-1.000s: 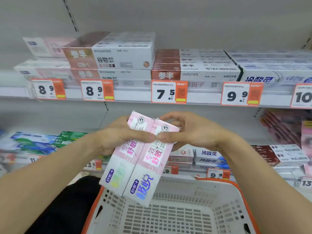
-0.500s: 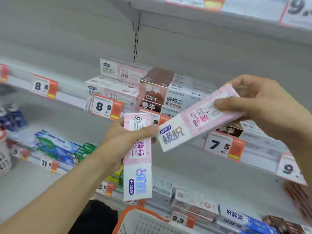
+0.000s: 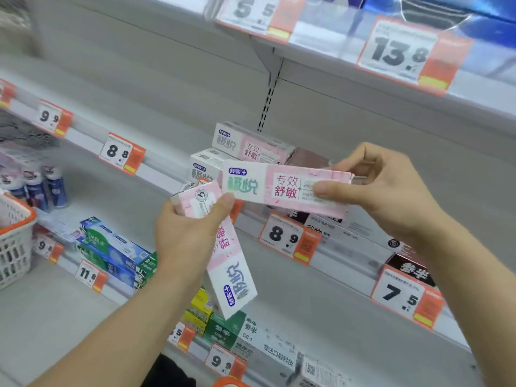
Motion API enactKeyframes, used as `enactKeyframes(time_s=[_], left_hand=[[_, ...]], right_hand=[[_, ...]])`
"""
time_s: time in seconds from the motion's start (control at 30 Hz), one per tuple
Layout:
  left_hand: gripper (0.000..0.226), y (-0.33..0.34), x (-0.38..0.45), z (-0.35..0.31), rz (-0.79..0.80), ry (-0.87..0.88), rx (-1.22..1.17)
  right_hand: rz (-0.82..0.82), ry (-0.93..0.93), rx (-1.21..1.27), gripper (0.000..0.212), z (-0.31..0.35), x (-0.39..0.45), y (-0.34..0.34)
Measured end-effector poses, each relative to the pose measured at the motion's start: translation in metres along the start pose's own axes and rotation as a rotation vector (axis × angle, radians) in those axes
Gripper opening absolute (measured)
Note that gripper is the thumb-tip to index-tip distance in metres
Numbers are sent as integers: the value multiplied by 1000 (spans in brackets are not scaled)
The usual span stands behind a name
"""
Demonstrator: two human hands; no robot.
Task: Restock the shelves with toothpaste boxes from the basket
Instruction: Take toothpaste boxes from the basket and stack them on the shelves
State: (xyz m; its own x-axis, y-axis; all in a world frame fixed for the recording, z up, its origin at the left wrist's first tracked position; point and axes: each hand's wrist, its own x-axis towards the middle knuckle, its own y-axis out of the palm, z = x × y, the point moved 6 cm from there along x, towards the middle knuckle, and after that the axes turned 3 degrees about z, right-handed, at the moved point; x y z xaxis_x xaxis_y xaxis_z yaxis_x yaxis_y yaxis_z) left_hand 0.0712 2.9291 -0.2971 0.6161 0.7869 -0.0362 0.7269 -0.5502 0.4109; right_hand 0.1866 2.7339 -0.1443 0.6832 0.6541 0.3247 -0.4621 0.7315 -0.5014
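The right hand (image 3: 391, 188) pinches one pink toothpaste box (image 3: 287, 187) flat, just in front of the matching pink boxes on the shelf (image 3: 251, 146). The left hand (image 3: 184, 236) grips a second pink box (image 3: 229, 263) that hangs down below the first. Neither box is on the shelf yet, so both are left to place, I think

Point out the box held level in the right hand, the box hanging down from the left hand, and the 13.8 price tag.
Level pink box (image 3: 268, 187): head view, on its printed front face.
Hanging pink box (image 3: 236, 280): head view, on its white lower half.
13.8 price tag (image 3: 402, 53): head view, on the printed digits.
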Motion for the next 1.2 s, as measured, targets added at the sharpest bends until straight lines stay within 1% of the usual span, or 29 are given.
enactKeyframes(time_s=[0.1, 0.17, 0.23, 0.37, 0.5, 0.57, 0.67, 0.7, 0.77, 0.8, 0.83, 0.87, 0.9, 0.97, 1.0, 1.03, 1.07, 1.13, 1.2], left_hand=[[56, -6, 2, 7, -70, 5, 81], [55, -6, 4, 11, -78, -4, 103], [53, -4, 4, 13, -73, -1, 115], [50, -1, 5, 16, -54, -9, 103], [44, 2, 3, 17, -15, 40, 191], [41, 6, -1, 17, 19, 73, 231], [41, 7, -1, 20, 36, 51, 231], [41, 7, 0, 21, 37, 26, 216], [45, 7, 4, 28, 52, -64, 141], [47, 8, 5, 30, 72, -117, 77], [48, 10, 5, 32, 99, -164, 16], [47, 12, 4, 33, 126, -205, -34], [44, 15, 3, 33, 154, -235, -86], [35, 22, -1, 29, 215, -274, -193], [34, 25, -3, 27, 244, -283, -229], [35, 28, -5, 26, 268, -282, -244], [39, 30, -7, 24, 288, -271, -245], [53, 32, -8, 20, 310, -232, -231], [61, 34, -9, 19, 315, -184, -201]], right_hand=[[-99, -50, -3, 44, 3, 38, 16], [-153, -82, -46, 44, 5, 70, 29], [-166, -84, -131, 43, 4, 100, 44], [-75, -15, -396, 39, -8, 135, 64], [-42, -12, -725, 28, -23, 143, 59], [3, -28, -801, 28, -30, 145, 60], [71, -27, -889, 31, -37, 146, 63], [57, -58, -915, 30, -33, 144, 63], [-59, -219, -906, 22, -13, 131, 62], [-110, -320, -848, 15, 1, 120, 63], [-100, -389, -769, 9, 12, 107, 66], [-10, -402, -694, 6, 20, 95, 71], [150, -348, -667, 8, 22, 83, 79], [525, -100, -785, 27, 3, 58, 92], [655, 40, -824, 37, -11, 46, 92], [738, 169, -780, 46, -25, 34, 91], [782, 268, -638, 50, -36, 24, 92], [796, 374, -295, 51, -50, 9, 92], [748, 355, -157, 54, -58, 4, 88]])
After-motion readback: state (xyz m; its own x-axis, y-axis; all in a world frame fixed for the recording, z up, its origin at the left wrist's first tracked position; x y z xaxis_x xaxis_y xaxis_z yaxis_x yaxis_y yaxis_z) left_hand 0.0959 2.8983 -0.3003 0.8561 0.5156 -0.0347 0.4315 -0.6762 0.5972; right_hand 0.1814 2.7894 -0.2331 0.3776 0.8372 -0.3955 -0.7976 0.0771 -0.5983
